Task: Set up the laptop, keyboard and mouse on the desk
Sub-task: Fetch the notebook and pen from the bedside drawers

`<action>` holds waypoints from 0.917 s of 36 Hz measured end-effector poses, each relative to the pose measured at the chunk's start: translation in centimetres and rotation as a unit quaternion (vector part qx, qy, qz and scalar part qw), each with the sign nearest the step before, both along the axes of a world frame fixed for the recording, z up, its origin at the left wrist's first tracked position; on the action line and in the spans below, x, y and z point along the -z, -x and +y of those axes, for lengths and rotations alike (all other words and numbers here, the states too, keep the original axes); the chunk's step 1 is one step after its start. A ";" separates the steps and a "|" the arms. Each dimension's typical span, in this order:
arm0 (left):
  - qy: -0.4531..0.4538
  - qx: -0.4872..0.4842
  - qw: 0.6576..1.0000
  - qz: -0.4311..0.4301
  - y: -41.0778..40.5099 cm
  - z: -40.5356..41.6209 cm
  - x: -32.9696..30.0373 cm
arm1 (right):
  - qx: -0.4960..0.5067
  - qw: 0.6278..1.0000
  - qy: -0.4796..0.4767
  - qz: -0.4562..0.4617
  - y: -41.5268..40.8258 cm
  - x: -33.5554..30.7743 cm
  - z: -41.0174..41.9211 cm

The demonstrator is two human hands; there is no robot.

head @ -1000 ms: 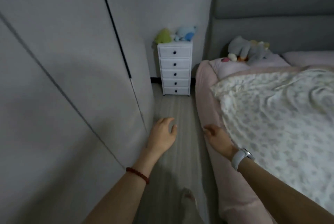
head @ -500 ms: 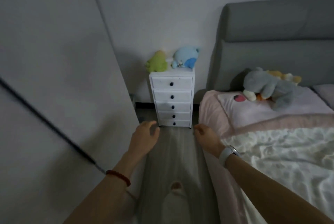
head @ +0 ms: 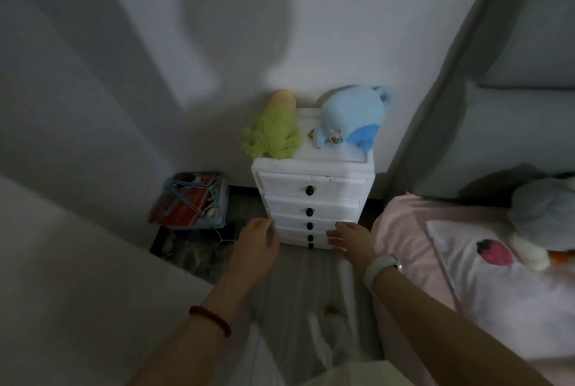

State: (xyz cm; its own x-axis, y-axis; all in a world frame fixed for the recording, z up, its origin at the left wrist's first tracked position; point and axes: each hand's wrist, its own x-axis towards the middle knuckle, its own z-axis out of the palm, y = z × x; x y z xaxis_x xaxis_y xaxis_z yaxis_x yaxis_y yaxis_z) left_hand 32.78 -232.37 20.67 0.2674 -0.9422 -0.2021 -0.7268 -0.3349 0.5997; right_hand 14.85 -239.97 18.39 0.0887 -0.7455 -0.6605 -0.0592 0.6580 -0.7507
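Observation:
No laptop, keyboard, mouse or desk shows in this view. My left hand (head: 256, 248) reaches forward with loosely bent fingers and holds nothing. It hovers in front of the lower left corner of a white chest of drawers (head: 314, 208). My right hand (head: 350, 242) is stretched out beside it with relaxed fingers, empty, in front of the chest's lower right corner. A red bead bracelet circles my left wrist and a white band my right wrist.
A green plush toy (head: 273, 132) and a blue plush toy (head: 351, 119) sit on the chest. A bed (head: 435, 248) with pink sheets and a grey headboard (head: 510, 111) fills the right. A bag with hangers (head: 191, 200) lies left of the chest. A wardrobe wall (head: 71, 276) runs along the left.
I have walked down the narrow aisle toward the chest of drawers, which now looms much closer. Both hands stay raised and empty. The bag beside the chest has come into view.

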 end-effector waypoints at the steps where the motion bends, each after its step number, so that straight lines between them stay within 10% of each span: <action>1: -0.002 0.003 1.000 -0.007 -0.7 -1.4 0.5 | 0.030 0.998 -0.037 -0.036 -0.9 0.6 -1.6; 24: -0.043 0.156 0.974 -0.158 -5.4 -18.1 10.8 | 0.256 0.932 -0.213 -0.145 -10.4 13.1 -15.5; 33: -0.081 0.284 0.950 -0.103 -5.1 -14.8 12.2 | 0.121 0.961 -0.248 -0.031 -7.6 12.7 -7.6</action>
